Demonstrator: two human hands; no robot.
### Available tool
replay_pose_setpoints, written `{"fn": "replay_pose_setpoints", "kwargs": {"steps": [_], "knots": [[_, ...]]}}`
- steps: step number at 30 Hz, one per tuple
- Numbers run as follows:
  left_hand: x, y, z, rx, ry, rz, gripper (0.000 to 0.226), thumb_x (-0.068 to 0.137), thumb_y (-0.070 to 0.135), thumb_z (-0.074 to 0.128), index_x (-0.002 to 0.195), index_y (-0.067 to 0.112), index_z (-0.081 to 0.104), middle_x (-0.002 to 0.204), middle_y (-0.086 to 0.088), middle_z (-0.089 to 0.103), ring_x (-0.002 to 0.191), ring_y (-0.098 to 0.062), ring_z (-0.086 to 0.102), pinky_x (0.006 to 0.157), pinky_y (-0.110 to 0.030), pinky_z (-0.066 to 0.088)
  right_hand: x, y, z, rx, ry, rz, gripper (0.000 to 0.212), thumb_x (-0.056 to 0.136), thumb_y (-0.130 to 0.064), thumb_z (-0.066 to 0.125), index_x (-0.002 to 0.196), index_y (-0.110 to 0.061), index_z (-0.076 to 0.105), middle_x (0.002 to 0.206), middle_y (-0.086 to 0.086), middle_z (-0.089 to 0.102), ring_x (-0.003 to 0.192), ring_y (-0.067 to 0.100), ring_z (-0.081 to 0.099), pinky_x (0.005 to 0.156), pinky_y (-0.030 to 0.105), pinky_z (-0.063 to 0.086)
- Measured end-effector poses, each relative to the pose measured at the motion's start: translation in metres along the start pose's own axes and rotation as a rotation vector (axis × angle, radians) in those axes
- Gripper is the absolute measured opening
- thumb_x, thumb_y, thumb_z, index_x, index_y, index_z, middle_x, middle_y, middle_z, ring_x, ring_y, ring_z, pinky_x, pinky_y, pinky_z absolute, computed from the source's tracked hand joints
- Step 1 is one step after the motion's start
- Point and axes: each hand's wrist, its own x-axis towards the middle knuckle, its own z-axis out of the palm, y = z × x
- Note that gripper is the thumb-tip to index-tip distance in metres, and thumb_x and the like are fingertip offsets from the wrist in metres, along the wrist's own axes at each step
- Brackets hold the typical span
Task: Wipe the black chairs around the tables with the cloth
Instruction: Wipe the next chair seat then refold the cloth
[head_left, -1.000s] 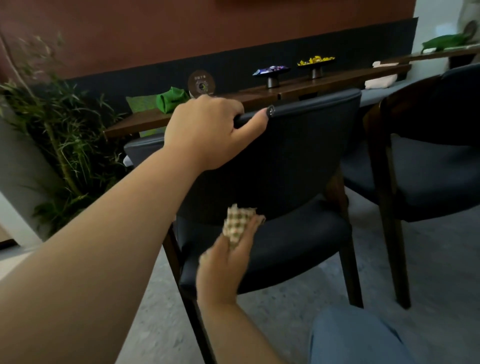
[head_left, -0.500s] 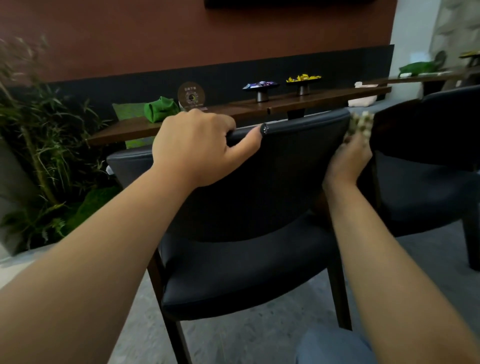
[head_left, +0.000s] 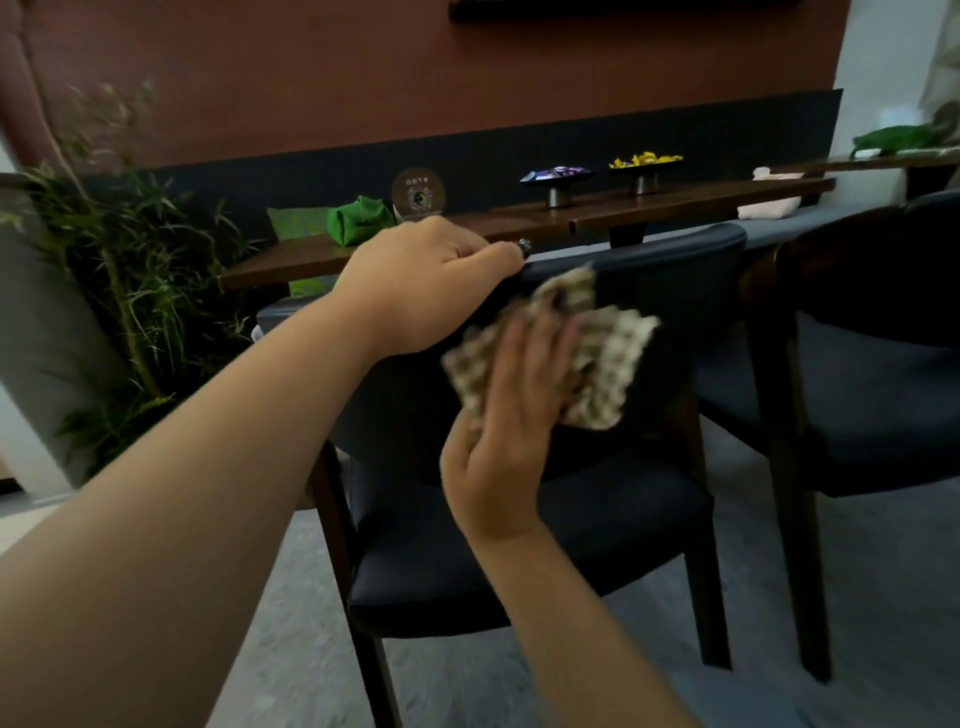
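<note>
Left hand (head_left: 415, 291) grips the black chair (head_left: 519, 566) backrest top; right hand (head_left: 511, 415), fingers spread flat, presses the checked cloth (head_left: 602, 364) against the backrest just beside it.

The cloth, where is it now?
The cloth is under the right hand, against the chair backrest, beside the left hand gripping its top.
</note>
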Motion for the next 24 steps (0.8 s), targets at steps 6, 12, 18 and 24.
{"fn": "replay_pose_setpoints", "kwargs": {"steps": [6,12,18,24], "knots": [[-0.003,-0.001,0.003,0.089,0.051,0.044,0.054,0.085,0.068,0.027,0.057,0.029,0.053,0.055,0.006,0.052,0.056,-0.009,0.051,0.052,-0.030,0.029,-0.042,0.053,-0.027,-0.177,-0.646,-0.836,0.038,0.092,-0.011,0.063,0.129,-0.007,0.058,0.134,0.007,0.055,0.126,0.021,0.052,0.098,0.034,0.049],[-0.002,-0.004,0.006,0.065,0.115,0.071,0.053,0.081,0.069,0.029,0.054,0.031,0.053,0.051,0.009,0.051,0.052,-0.011,0.049,0.049,-0.031,0.026,0.043,0.084,-0.079,-0.034,-0.370,-0.794,0.036,0.094,-0.001,0.055,0.129,0.003,0.050,0.137,0.014,0.049,0.130,0.027,0.047,0.109,0.041,0.038],[-0.005,-0.002,0.008,0.135,0.107,0.094,0.059,0.086,0.066,0.022,0.064,0.025,0.058,0.054,0.002,0.050,0.052,-0.014,0.051,0.049,-0.030,0.032,0.057,0.106,-0.072,-0.170,-0.233,-0.709,0.047,0.095,0.001,0.051,0.140,0.003,0.037,0.147,0.016,0.036,0.144,0.031,0.022,0.115,0.050,0.025],[-0.010,0.003,0.016,0.262,0.250,0.126,0.054,0.091,0.058,0.019,0.056,0.024,0.042,0.050,0.003,0.042,0.047,-0.016,0.044,0.048,-0.029,0.024,0.027,0.118,-0.072,-0.111,-0.336,-0.780,0.042,0.100,0.000,0.040,0.142,0.004,0.034,0.150,0.017,0.032,0.144,0.031,0.020,0.117,0.045,0.021]]}}
